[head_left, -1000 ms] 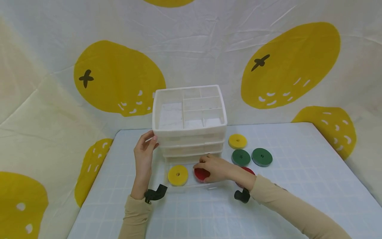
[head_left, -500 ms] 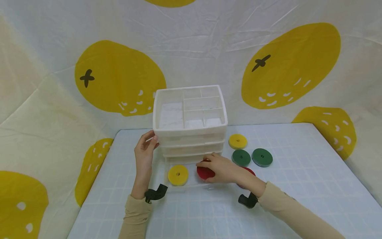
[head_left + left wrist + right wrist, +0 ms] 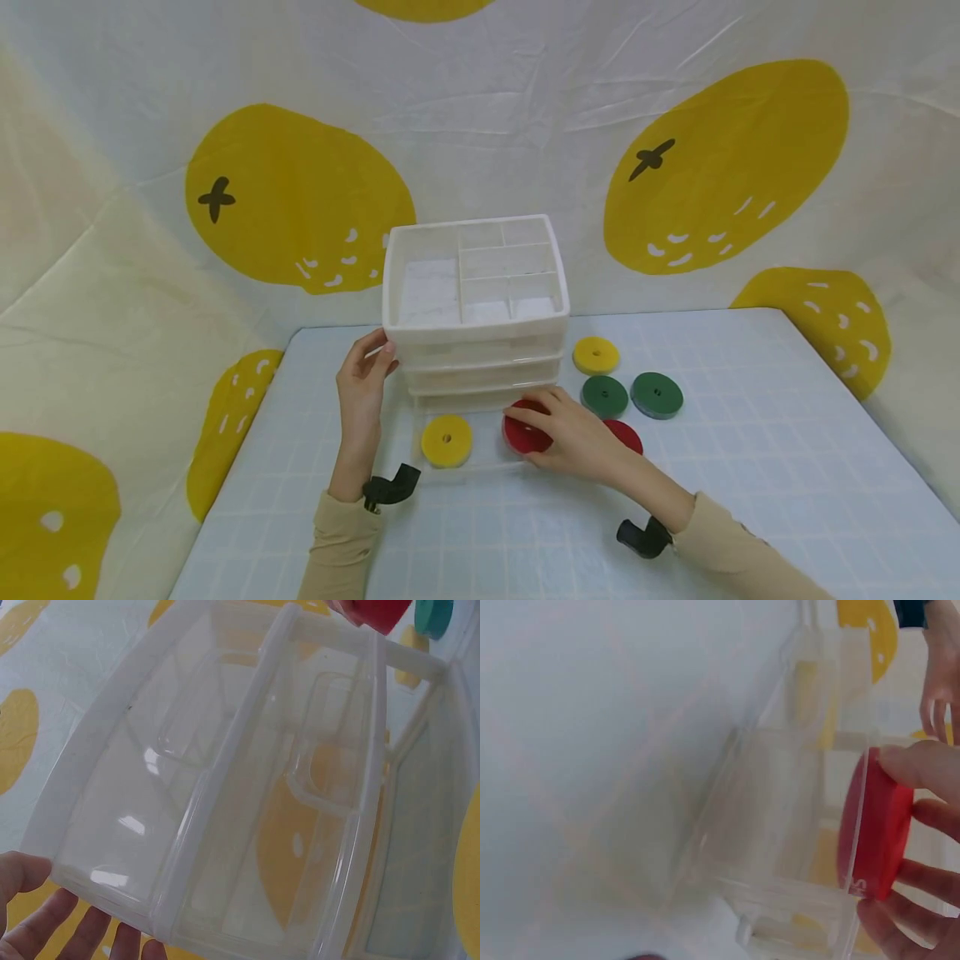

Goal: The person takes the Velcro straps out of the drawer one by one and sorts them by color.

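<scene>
A white drawer unit (image 3: 477,343) stands on the table, its clear bottom drawer (image 3: 487,454) pulled out towards me. My right hand (image 3: 573,437) grips a thick red disc (image 3: 517,437) with a small centre hole, thumb on the near edge and fingers over the far one. In the right wrist view the red disc (image 3: 877,832) is tilted behind the drawer's clear wall, with white letters on its rim. A yellow disc (image 3: 439,448) lies flat in the drawer's left part. My left hand (image 3: 362,383) touches the unit's left front corner, thumb on the front, other fingers along the side.
Right of the unit lie another yellow disc (image 3: 594,363), two green discs, one nearer (image 3: 600,406) and one farther right (image 3: 663,403), and a second red disc (image 3: 628,437) partly behind my right wrist. A cloth with printed yellow fruit (image 3: 300,196) hangs behind the table.
My right hand and the red disc have shifted rightwards along the drawer, and more of the disc's face shows. My left hand has stayed at the unit's corner.
</scene>
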Tool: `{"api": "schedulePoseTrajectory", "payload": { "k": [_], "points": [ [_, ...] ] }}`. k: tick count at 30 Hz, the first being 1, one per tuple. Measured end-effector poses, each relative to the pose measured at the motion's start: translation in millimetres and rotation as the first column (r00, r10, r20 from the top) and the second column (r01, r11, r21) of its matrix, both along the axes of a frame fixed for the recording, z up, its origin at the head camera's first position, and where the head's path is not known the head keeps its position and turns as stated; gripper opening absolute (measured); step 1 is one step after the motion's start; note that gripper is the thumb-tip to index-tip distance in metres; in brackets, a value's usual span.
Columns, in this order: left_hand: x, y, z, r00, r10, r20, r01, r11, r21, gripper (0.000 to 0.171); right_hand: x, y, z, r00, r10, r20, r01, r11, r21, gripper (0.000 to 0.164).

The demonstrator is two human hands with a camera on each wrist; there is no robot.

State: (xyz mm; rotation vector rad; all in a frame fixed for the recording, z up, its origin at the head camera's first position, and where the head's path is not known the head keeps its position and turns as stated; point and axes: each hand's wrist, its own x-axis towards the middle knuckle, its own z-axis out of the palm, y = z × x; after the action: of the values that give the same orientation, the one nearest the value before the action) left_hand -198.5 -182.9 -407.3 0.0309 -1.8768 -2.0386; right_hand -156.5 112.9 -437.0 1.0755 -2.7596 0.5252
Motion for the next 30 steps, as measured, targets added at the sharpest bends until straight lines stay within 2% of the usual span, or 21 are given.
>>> {"api": "schedulePoseTrajectory", "payload": {
  "k": [10,23,30],
  "points": [
    [-0.6,2,-0.7,1.0,-0.004,0.002,0.004,1.0,0.0,0.033,21.6,14,-4.9,0.986,-0.154,-0.056,0.147,0.982,-0.119,0.07],
    [0.2,1,-0.6,1.0,0.018,0.018,-0.017,1.0,-0.026,0.035,42.6,47,-4.3,0.969,-0.23,-0.094,0.205,0.953,-0.222,0.069],
    [0.0,1,-0.3,1.0,0.006,0.018,-0.006,1.0,-0.008,0.035,51.9,70,-6.3,0.946,-0.317,-0.073,0.295,0.93,-0.221,0.067]
  ]
}}
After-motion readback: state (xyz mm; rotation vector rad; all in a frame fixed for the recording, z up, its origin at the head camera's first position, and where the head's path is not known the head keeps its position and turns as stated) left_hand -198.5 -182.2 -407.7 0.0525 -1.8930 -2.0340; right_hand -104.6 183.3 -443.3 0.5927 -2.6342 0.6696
